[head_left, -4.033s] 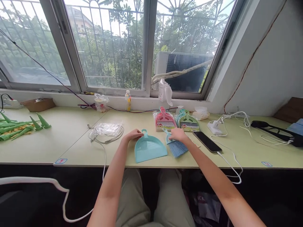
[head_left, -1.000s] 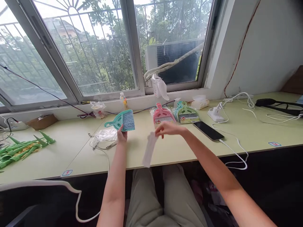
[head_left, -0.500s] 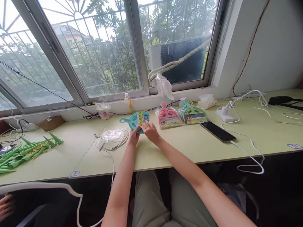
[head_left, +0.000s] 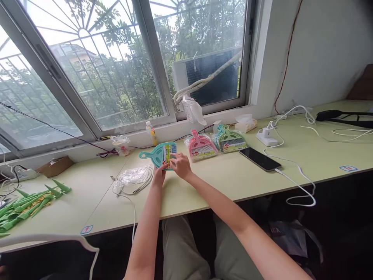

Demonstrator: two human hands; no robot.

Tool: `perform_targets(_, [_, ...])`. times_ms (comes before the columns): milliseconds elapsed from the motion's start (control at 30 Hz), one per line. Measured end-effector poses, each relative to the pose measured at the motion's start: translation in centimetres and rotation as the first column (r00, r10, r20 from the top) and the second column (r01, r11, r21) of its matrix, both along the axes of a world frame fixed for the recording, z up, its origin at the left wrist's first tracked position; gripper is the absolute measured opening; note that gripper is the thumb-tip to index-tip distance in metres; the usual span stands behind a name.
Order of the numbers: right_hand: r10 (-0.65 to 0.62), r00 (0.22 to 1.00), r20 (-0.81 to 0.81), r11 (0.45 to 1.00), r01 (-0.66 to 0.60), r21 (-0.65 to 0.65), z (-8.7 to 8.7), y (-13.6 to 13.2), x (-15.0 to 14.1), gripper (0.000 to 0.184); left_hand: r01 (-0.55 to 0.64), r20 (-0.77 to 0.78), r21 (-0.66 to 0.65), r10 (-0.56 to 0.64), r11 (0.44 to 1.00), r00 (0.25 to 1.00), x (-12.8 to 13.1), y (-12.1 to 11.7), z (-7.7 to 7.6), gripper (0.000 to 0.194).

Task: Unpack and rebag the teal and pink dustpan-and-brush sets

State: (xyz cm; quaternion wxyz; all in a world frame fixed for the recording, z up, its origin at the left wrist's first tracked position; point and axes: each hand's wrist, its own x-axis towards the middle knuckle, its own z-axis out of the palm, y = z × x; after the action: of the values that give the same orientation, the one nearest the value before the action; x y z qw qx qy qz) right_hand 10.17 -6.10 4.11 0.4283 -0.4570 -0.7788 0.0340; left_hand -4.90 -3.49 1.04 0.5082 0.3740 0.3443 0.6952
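Observation:
I hold a teal mini dustpan with its brush nested in it [head_left: 157,154] upright above the pale green table [head_left: 221,182]. My left hand [head_left: 159,175] grips its lower edge from below. My right hand [head_left: 180,165] pinches a colourful paper label [head_left: 168,154] against the set's right end. Its handle with a hole points left.
Pink [head_left: 200,146] and green [head_left: 230,142] bagged dustpan sets lie right of my hands. A black phone [head_left: 259,159] on a white cable and a white charger [head_left: 266,138] lie further right. A clear bag on coiled cable [head_left: 132,177] sits left, green plastic spikes [head_left: 26,200] at far left.
Four seconds ago the dustpan and brush lay apart on the table. Since then I nested and lifted them with my left hand, and my right hand brought the label onto the set.

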Motion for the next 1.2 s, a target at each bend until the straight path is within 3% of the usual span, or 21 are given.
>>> perform_targets(100, [-0.097,0.902,-0.421,0.971,-0.007,-0.24,-0.7,2.1,0.6,0.052,0.021,-0.027,-0.024,-0.022,0.999,0.999,0.2,-0.2,0.1,0.047])
perform_targets(200, [-0.128,0.711,-0.692,0.808,-0.33,-0.488,-1.4,3.7,1.1,0.055,0.087,-0.069,-0.034,-0.089,0.996,0.994,0.4,-0.5,0.1,0.055])
perform_targets(267, [-0.127,0.597,-0.792,0.702,-0.511,-0.497,-1.6,4.0,1.3,0.043,0.118,-0.078,-0.038,-0.12,0.992,0.99,0.5,-0.7,0.2,0.06])
perform_targets(300, [-0.128,0.545,-0.829,0.679,-0.561,-0.474,-1.6,4.0,1.4,0.037,0.12,-0.075,-0.039,-0.123,0.992,0.99,0.5,-0.8,0.2,0.061])
perform_targets(433, [-0.163,0.411,-0.897,0.67,-0.621,-0.406,-1.4,3.5,1.5,0.026,0.081,-0.06,-0.038,-0.083,0.996,0.995,0.7,-0.9,0.2,0.065])
perform_targets(633, [-0.208,0.394,-0.896,0.673,-0.607,-0.423,-1.4,3.7,2.1,0.025,0.087,-0.174,-0.099,-0.104,0.991,0.979,0.9,-1.0,0.3,0.057])
perform_targets(767, [-0.176,0.365,-0.914,0.707,-0.599,-0.376,-1.3,3.9,2.6,0.025,-0.135,-0.368,-0.202,0.053,0.97,0.928,0.6,-1.1,1.0,0.029])
perform_targets(833, [-0.172,0.338,-0.925,0.718,-0.6,-0.353,-1.4,3.9,2.9,0.025,-0.335,-0.448,-0.144,0.241,0.931,0.861,0.3,-1.3,1.3,0.022])
perform_targets(900, [-0.191,0.318,-0.929,0.728,-0.588,-0.351,-1.4,3.9,3.2,0.025,-0.536,-0.524,0.006,0.459,0.844,0.717,0.1,-1.5,1.3,0.021])
perform_targets(967, [-0.212,0.309,-0.927,0.734,-0.575,-0.36,-1.4,4.0,3.4,0.026,-0.623,-0.573,0.173,0.592,0.763,0.566,-0.3,-1.6,0.9,0.017])
perform_targets(1033, [-0.221,0.305,-0.926,0.735,-0.573,-0.364,-1.4,4.0,3.6,0.025,-0.611,-0.632,0.227,0.592,0.758,0.499,-0.8,-1.5,0.5,0.02])
perform_targets(1200, [-0.201,0.337,-0.92,0.716,-0.59,-0.373,-1.3,3.8,3.5,0.024,-0.582,-0.77,0.115,0.442,0.805,0.46,-2.1,-0.9,0.0,0.018])
